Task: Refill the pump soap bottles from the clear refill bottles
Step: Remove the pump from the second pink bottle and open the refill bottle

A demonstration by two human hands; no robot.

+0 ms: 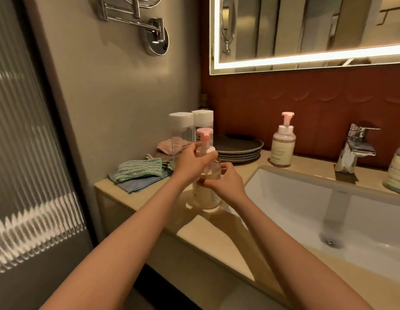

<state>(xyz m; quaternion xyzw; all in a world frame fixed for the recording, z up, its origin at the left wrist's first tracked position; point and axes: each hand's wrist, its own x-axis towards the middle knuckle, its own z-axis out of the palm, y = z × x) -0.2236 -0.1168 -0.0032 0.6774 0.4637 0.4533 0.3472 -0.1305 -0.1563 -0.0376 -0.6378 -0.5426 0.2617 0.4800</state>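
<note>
A pump soap bottle (pixel 204 195) with a pink pump head stands on the beige counter (pixel 217 233) left of the sink. My left hand (pixel 191 163) grips its white collar just under the pump. My right hand (pixel 226 182) holds the bottle's body from the right. Two clear refill bottles (pixel 181 128) with white caps stand behind it near the wall. A second pink-topped pump bottle (pixel 283 144) stands by the back wall, apart from my hands.
Folded cloths (pixel 140 173) lie at the counter's left end. A stack of dark plates (pixel 239 148) sits behind the held bottle. The white sink (pixel 329 211) and chrome tap (pixel 353 148) are to the right, with another bottle (pixel 398 173) at the frame edge.
</note>
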